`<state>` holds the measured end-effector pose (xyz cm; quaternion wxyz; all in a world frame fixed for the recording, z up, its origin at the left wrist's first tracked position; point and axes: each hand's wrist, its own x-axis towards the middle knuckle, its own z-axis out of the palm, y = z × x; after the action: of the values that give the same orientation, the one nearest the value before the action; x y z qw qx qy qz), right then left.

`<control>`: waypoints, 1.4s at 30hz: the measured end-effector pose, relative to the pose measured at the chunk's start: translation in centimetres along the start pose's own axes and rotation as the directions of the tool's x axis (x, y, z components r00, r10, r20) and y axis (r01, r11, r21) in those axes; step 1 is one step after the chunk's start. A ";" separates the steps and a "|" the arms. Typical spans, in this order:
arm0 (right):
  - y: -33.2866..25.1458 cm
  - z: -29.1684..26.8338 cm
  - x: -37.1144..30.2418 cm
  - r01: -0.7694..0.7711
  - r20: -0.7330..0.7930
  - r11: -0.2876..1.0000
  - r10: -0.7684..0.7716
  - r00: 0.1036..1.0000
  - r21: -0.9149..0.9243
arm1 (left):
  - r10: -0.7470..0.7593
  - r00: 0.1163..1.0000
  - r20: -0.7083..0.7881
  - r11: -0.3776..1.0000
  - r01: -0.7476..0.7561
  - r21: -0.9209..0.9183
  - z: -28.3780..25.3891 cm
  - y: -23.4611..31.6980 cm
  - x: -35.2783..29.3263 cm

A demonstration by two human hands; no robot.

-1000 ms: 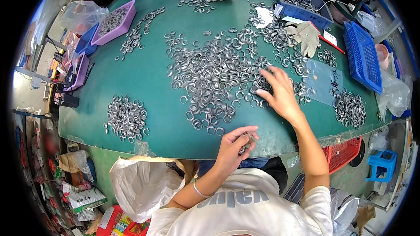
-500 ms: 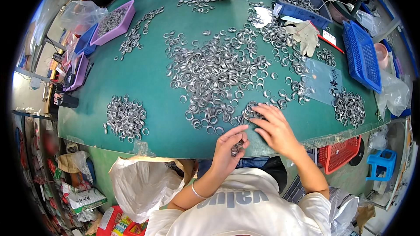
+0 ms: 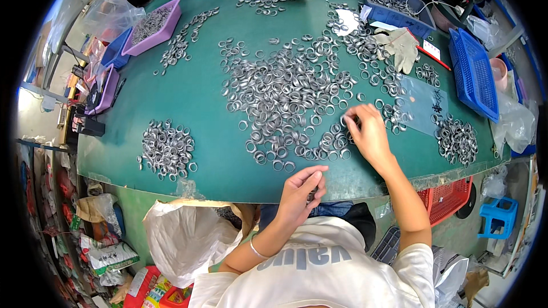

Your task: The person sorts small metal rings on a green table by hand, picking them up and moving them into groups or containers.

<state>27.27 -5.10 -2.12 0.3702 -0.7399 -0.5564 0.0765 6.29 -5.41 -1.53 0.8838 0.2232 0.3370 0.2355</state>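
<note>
Head view: a person in a white T-shirt (image 3: 311, 268) works at a curved-looking green tabletop (image 3: 120, 102), with a broad spread of small grey metal rings (image 3: 279, 91) filling the centre of the frame. The two hands are apart. At lower centre, over the table's near edge, the left hand (image 3: 301, 190) is curled around a few rings (image 3: 312, 194), mostly hidden by the fingers. To its upper right, the right hand (image 3: 368, 130) reaches to the right side of the central spread, thumb and fingertips bent close together by the rings; whether they grip one cannot be told. Smaller heaps of rings lie at left (image 3: 167, 150) and right (image 3: 456, 141), the latter beside a flat, clear plastic bag (image 3: 419, 115). An off-white fabric glove (image 3: 402, 51) and a slim red pen (image 3: 434, 57) lie at upper right, below a ring-filled blue plastic bin (image 3: 397, 18). At upper left, a lilac plastic tray (image 3: 165, 32) holds more rings.
</note>
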 end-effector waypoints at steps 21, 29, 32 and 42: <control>-2.9 0.2 -4.6 0.008 -0.094 1.000 -0.008 0.996 0.002 | -0.055 0.996 0.072 0.998 0.054 0.014 -0.2 0.2 0.2; -3.1 -0.3 -6.2 -0.341 0.167 0.681 0.310 0.936 0.648 | -0.252 0.917 0.309 0.655 0.397 -0.643 -0.9 0.5 1.3; -3.7 -0.4 -6.2 -0.344 0.227 0.426 0.303 0.926 0.836 | -0.254 0.919 0.301 0.600 0.393 -0.697 -0.5 0.4 1.6; -4.7 -1.6 -6.6 -0.419 0.425 -0.072 0.136 0.895 0.905 | -0.163 0.940 0.300 0.773 0.311 -0.554 0.2 0.4 1.3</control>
<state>22.08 -11.17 0.02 0.6975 -0.3455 -0.2060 0.5931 7.11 -4.40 -1.81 0.9649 -0.0826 0.1648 0.1868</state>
